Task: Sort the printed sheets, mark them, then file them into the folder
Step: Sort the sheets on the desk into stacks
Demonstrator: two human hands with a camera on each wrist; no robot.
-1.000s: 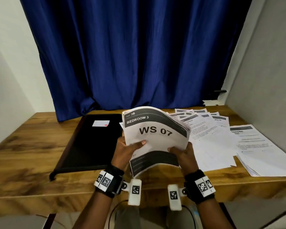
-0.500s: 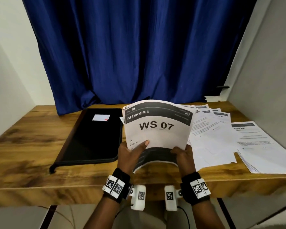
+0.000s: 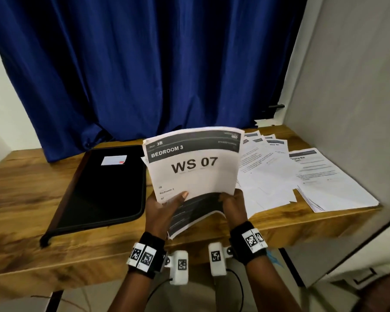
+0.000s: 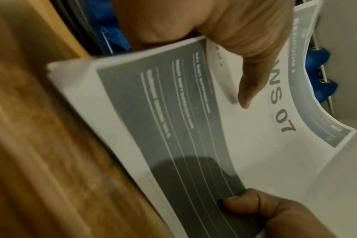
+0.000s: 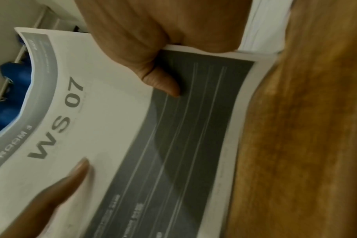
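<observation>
I hold a stack of printed sheets point(image 3: 194, 174) upright over the table's front edge, with both hands on its lower corners. The top sheet reads "BEDROOM 3, WS 07" point(image 4: 279, 112); beneath it shows a sheet with a dark lined block point(image 5: 190, 128). My left hand point(image 3: 164, 208) grips the lower left corner, thumb pressed on the top sheet. My right hand point(image 3: 232, 203) pinches the lower right, its thumb point(image 5: 163, 83) on the dark block. The black folder point(image 3: 104, 188) lies closed and flat to the left, with a small white label.
Loose printed sheets point(image 3: 263, 176) fan across the wooden table point(image 3: 20, 221) to the right of my hands. A neater pile point(image 3: 329, 181) lies at the right end by a grey wall point(image 3: 347, 97). A blue curtain point(image 3: 144, 64) hangs behind the table.
The bent top sheet has straightened and now stands more upright, showing more of the dark sheet under it. Both hands have kept their hold on the stack.
</observation>
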